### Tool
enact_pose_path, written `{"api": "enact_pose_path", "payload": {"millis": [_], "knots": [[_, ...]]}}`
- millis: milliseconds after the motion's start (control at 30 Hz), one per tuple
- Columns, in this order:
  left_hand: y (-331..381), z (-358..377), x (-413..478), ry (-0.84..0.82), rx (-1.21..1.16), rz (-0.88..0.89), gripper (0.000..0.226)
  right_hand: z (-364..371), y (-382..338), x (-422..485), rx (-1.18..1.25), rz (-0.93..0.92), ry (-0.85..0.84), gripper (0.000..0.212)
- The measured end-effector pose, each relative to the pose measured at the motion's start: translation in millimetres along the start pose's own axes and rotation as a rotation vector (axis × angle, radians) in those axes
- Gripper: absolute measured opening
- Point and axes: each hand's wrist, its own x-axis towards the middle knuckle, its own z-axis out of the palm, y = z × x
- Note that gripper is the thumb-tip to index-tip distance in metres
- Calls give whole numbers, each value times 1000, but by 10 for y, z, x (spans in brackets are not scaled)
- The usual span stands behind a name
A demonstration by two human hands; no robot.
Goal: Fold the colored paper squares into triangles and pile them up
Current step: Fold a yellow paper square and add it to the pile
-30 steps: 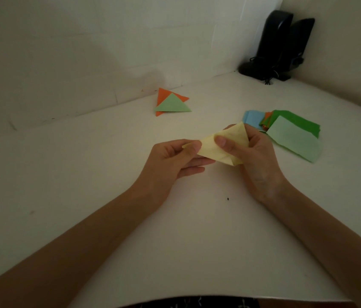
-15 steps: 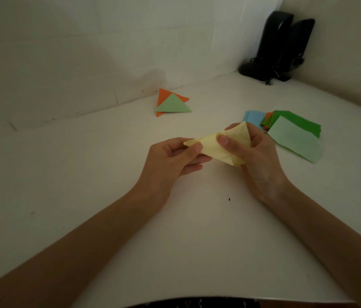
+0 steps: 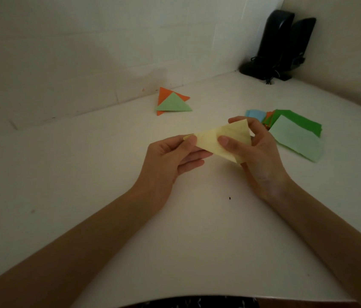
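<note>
Yellow paper (image 3: 221,138), creased into a thin triangle, hangs above the matte white table (image 3: 86,174); we pinch its left tip with our left hand (image 3: 170,158) and grip its right side with our right hand (image 3: 257,156). Pale walls (image 3: 86,41) meet in a corner behind.

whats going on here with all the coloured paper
A person is folding a pale yellow paper in the air above the white table. The left hand pinches its left tip and the right hand grips the other end. A light green triangle lies piled on an orange triangle near the wall. A stack of unfolded squares waits on the right.
</note>
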Motion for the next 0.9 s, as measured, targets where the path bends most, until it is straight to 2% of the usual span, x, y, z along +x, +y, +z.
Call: {"api": "enact_pose_path", "payload": {"millis": [167, 367, 567, 900], "knots": [[29, 7, 21, -17, -66, -43, 21, -8, -8, 13, -33, -22, 12, 41], [71, -16, 50, -3, -158, -85, 29, -45, 2, 29, -73, -72, 48, 26], [35, 5, 26, 20, -37, -28, 22, -37, 6, 22, -104, -102, 43, 24], [3, -4, 28, 26, 13, 6, 14, -27, 4, 16, -111, -132, 27, 24]]}}
